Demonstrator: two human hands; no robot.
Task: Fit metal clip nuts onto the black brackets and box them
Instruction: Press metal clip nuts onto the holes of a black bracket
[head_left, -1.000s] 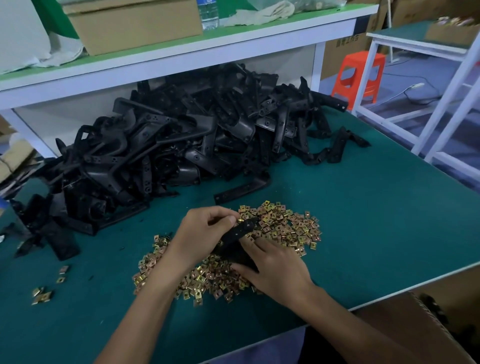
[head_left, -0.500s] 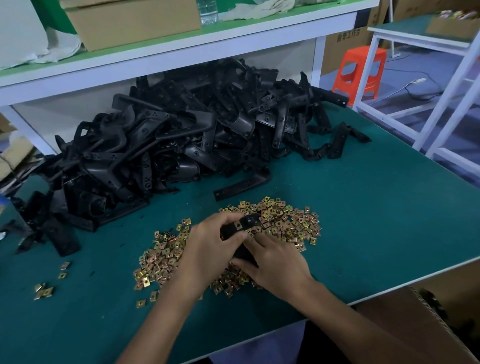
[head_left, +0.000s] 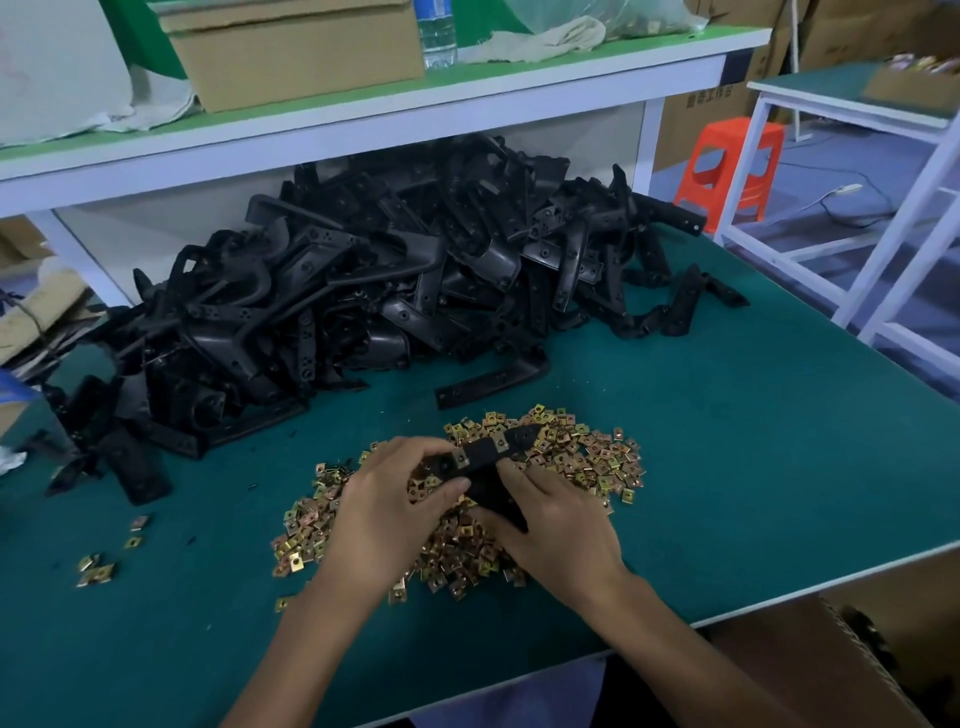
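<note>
Head view. A black angled plastic bracket (head_left: 485, 453) is held just above the heap of brass-coloured metal clip nuts (head_left: 576, 460) on the green-topped counter (head_left: 753, 467). Its upper arm runs from lower left to upper right, with the tip pointing away from the person. A second leg drops toward the near edge. One fitted clip nut (head_left: 501, 442) appears seated on the upper arm.

The left hand (head_left: 395, 501) has thumb and fingers curled, pinching the arm's left end. Whether a loose nut sits under those fingers cannot be told. The right hand (head_left: 558, 525) is curled round the lower leg.

Judgement: fitting is in progress. Spare nuts lie directly beneath both hands. The open brown cardboard box (head_left: 831, 654) stands below the counter's near edge, nearer the right hand. The pile of unfitted black brackets (head_left: 363, 291) lies at the back.

Writing: a brown carton (head_left: 709, 98) behind the counter carries printed characters, too small to read. The label on the clear water bottle (head_left: 436, 36) is illegible.
</note>
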